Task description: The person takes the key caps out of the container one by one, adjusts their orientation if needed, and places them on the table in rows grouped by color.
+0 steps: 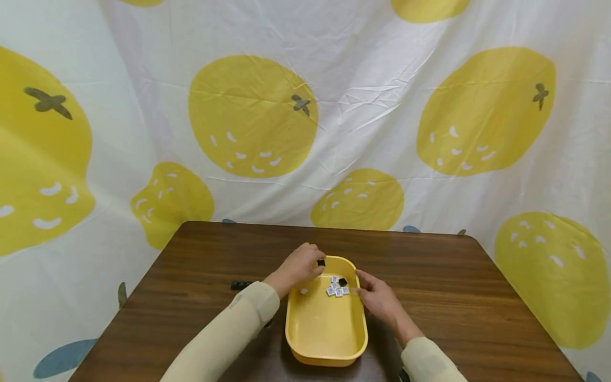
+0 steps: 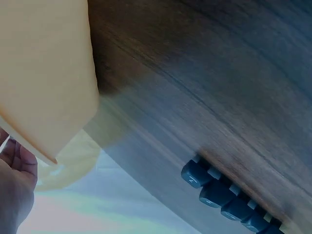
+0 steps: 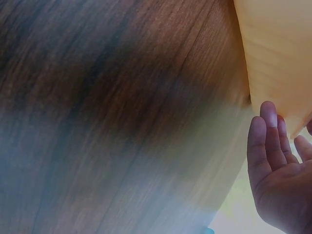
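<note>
A yellow rectangular tub sits on the table between both hands. Over its far left corner, my left hand pinches a small black block; the left wrist view hides that block behind the tub wall. My right hand holds the right rim, thumb at the inner edge and fingers along the outer wall, as the right wrist view shows. Several small white printed squares lie in the tub's far half beside another black piece. A tiny pale bit is near the left wall.
Left of the tub, a row of black keycap-like blocks with white marks lies on the brown wooden table, partly behind the left forearm in the head view. A white curtain with yellow fruit prints hangs behind the table.
</note>
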Tool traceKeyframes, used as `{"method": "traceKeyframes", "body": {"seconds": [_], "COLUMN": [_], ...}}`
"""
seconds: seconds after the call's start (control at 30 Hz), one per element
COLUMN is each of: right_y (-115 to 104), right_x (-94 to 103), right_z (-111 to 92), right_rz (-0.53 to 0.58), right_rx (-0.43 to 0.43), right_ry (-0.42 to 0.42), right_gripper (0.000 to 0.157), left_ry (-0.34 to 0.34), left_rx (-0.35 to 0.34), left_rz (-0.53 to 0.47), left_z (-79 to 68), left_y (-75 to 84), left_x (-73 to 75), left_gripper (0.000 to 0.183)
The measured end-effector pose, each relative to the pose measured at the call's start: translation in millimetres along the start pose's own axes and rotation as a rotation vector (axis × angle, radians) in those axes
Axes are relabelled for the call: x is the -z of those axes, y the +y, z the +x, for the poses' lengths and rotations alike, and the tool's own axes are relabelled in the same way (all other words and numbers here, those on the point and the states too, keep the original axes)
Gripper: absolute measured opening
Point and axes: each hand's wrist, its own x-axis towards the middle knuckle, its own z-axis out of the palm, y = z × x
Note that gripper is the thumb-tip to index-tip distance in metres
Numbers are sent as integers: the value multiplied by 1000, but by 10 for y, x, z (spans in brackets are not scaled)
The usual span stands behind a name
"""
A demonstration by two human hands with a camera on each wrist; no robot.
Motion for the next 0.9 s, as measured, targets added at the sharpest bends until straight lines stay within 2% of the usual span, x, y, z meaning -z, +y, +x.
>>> {"method": "traceKeyframes", "body": {"seconds": [0.13, 0.4, 0.73, 0.9], "right_y": [-5, -12, -22, -29], "right_x": [-1, -8, -13, -12], "right_z": [-1, 1, 3, 3], "right_rz": [0, 5, 5, 5], "right_rx": [-2, -21, -16, -19], "right_ry": [1, -10, -11, -9], "right_gripper": [51, 52, 52, 53], "left_ry": [15, 7, 66, 88], "left_rx": [8, 141, 204, 264], "left_rz": [-49, -240, -379, -472], "left_z": [-23, -84, -205, -281], "left_y": [-51, -104, -182, -249], "left_x": [-4, 53, 132, 176], "left_gripper": [25, 23, 27, 25]}}
